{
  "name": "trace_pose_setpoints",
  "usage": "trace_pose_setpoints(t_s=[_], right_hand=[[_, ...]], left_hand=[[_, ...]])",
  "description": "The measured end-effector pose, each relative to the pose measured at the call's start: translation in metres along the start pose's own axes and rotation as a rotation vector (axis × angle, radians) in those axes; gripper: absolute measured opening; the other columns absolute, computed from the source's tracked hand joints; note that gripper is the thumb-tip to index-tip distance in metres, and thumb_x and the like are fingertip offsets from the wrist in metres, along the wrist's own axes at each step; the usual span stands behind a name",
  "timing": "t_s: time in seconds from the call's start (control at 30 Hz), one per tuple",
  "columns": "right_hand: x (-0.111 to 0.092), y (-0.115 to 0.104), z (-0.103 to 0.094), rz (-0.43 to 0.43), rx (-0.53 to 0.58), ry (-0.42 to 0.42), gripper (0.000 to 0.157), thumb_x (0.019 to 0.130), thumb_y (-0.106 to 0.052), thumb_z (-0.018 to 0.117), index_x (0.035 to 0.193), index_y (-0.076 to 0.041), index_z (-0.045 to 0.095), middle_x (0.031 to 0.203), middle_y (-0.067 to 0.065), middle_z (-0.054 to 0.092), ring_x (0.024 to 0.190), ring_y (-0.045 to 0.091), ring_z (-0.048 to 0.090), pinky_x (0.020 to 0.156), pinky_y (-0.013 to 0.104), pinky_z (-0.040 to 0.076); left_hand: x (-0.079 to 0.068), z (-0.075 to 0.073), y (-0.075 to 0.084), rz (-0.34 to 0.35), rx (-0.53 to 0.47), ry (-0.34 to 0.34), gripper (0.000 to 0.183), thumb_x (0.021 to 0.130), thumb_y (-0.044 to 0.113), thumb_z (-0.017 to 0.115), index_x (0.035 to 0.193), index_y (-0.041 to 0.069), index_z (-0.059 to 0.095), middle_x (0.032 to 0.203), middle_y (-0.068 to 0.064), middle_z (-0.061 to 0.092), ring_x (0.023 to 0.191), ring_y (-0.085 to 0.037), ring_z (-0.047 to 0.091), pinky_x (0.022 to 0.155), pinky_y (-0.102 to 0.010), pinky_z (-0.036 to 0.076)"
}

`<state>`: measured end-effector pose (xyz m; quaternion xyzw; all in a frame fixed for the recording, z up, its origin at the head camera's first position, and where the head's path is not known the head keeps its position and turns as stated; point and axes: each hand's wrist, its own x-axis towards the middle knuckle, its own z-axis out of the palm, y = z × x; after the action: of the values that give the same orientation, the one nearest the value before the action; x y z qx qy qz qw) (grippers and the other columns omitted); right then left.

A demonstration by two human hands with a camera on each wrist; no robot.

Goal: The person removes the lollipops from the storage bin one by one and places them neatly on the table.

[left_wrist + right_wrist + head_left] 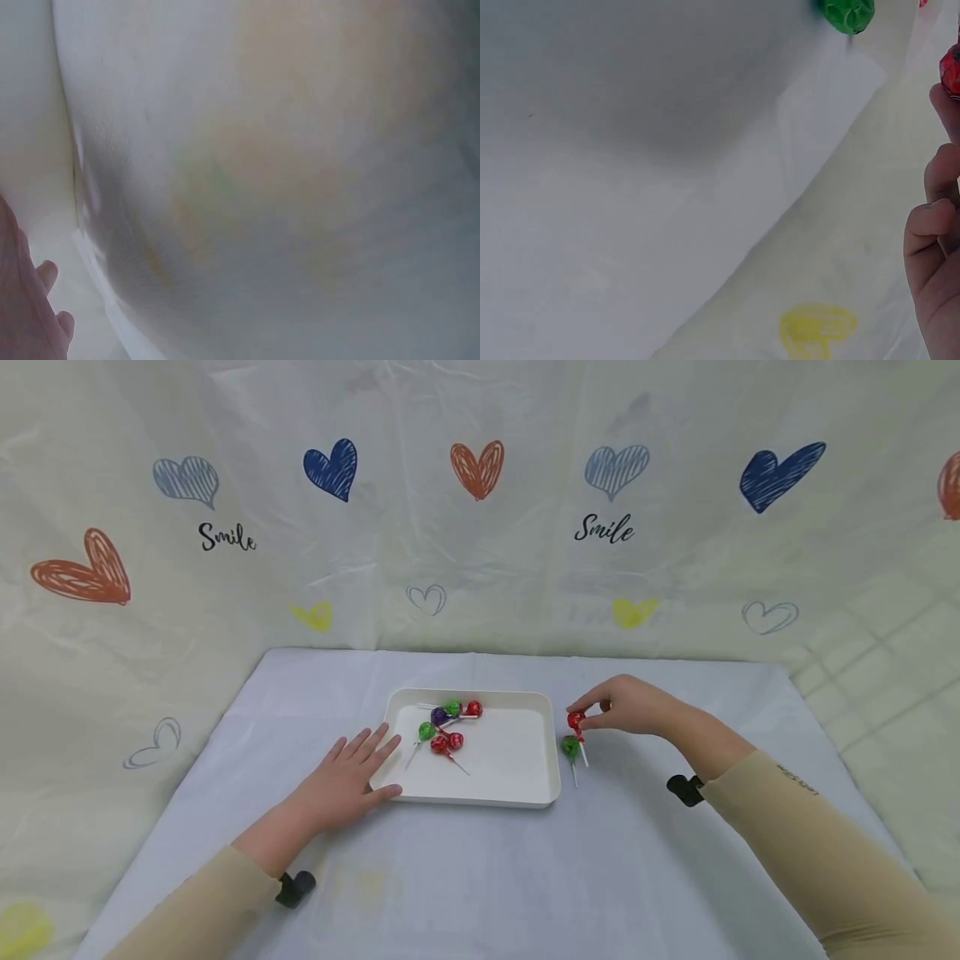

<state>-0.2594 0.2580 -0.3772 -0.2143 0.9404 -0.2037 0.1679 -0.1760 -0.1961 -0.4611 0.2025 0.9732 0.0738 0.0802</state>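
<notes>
While the right hand (633, 706) pinches it between thumb and fingers, a red-wrapped lollipop (575, 720) sits at that hand's tips, white stick slanting down, just right of the white tray (510, 768). Just nearer the person, a green-wrapped lollipop (570, 747) lies beside the tray. Inside the tray are 6 assorted lollipops (456, 741). The left hand (341, 781), fingers apart, rests at the tray's left edge.

A white-covered table (480, 877) with a white tray (513, 752) and, just beside it, a green lollipop (570, 747).
</notes>
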Motion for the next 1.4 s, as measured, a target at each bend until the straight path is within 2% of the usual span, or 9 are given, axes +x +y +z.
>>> trace_pose_setpoints(t_s=[0.2,0.4,0.53,0.7,0.97,1.13,1.27,1.4], right_hand=[[-0.016,0.015,-0.002,0.006,0.01,0.016,0.035,0.088,-0.033,0.076,0.121,-0.022,0.074,0.103,-0.009,0.07,0.078,0.018,0.052,0.063,0.032,0.046],[-0.021,0.023,0.004,0.044,0.024,-0.001,0.035,0.088,-0.032,0.076,0.121,-0.021,0.074,0.107,-0.007,0.072,0.076,0.017,0.051,0.065,0.031,0.046],[-0.02,0.028,0.012,0.07,0.006,-0.022,0.033,0.088,-0.029,0.076,0.119,-0.021,0.075,0.11,-0.003,0.072,0.079,0.017,0.054,0.067,0.031,0.046],[-0.014,0.035,0.024,0.06,-0.043,-0.03,0.029,0.088,-0.027,0.076,0.116,-0.022,0.076,0.113,-0.002,0.072,0.104,0.023,0.062,0.084,0.04,0.053],[-0.002,0.039,0.036,0.037,-0.12,-0.052,0.025,0.09,-0.024,0.074,0.115,-0.021,0.077,0.111,-0.002,0.072,0.104,0.021,0.062,0.09,0.045,0.053],[0.001,0.042,0.04,0.039,-0.13,-0.037,0.025,0.089,-0.025,0.074,0.114,-0.022,0.077,0.112,-0.001,0.072,0.097,0.017,0.061,0.083,0.04,0.053],[0.002,0.042,0.04,0.05,-0.114,-0.035,0.026,0.089,-0.025,0.074,0.115,-0.022,0.076,0.111,-0.001,0.071,0.086,0.016,0.057,0.072,0.033,0.05],[0.001,0.041,0.039,0.056,-0.095,-0.043,0.031,0.089,-0.027,0.074,0.12,-0.024,0.074,0.111,-0.003,0.071,0.083,0.016,0.055,0.069,0.03,0.048]], left_hand=[[-0.002,-0.001,0.0,-0.004,-0.005,0.002,0.085,0.093,0.067,0.05,0.16,0.023,0.019,0.167,-0.004,0.008,0.151,-0.034,0.01,0.119,-0.058,0.007],[0.0,0.0,0.0,0.001,-0.003,0.0,0.086,0.093,0.069,0.047,0.16,0.025,0.018,0.167,-0.002,0.007,0.152,-0.033,0.009,0.12,-0.058,0.007],[0.0,0.0,0.0,0.006,0.003,0.0,0.087,0.092,0.071,0.045,0.16,0.025,0.017,0.167,-0.002,0.007,0.152,-0.033,0.01,0.119,-0.058,0.007],[0.0,-0.002,0.001,0.004,0.004,-0.006,0.087,0.092,0.072,0.045,0.16,0.025,0.017,0.167,-0.003,0.007,0.151,-0.033,0.01,0.119,-0.058,0.008],[-0.002,-0.005,0.002,0.01,-0.001,-0.009,0.087,0.093,0.071,0.045,0.16,0.023,0.018,0.167,-0.005,0.008,0.151,-0.035,0.011,0.119,-0.058,0.008],[0.0,-0.003,0.001,0.01,0.007,-0.017,0.089,0.091,0.077,0.038,0.161,0.025,0.016,0.167,-0.003,0.006,0.152,-0.033,0.009,0.12,-0.057,0.007],[0.0,-0.002,0.0,0.007,-0.001,-0.017,0.088,0.092,0.074,0.042,0.16,0.025,0.016,0.167,-0.003,0.006,0.152,-0.033,0.009,0.12,-0.057,0.007],[-0.001,-0.003,0.0,0.002,0.004,-0.016,0.087,0.092,0.071,0.045,0.16,0.025,0.016,0.167,-0.003,0.006,0.152,-0.033,0.009,0.12,-0.057,0.007]])
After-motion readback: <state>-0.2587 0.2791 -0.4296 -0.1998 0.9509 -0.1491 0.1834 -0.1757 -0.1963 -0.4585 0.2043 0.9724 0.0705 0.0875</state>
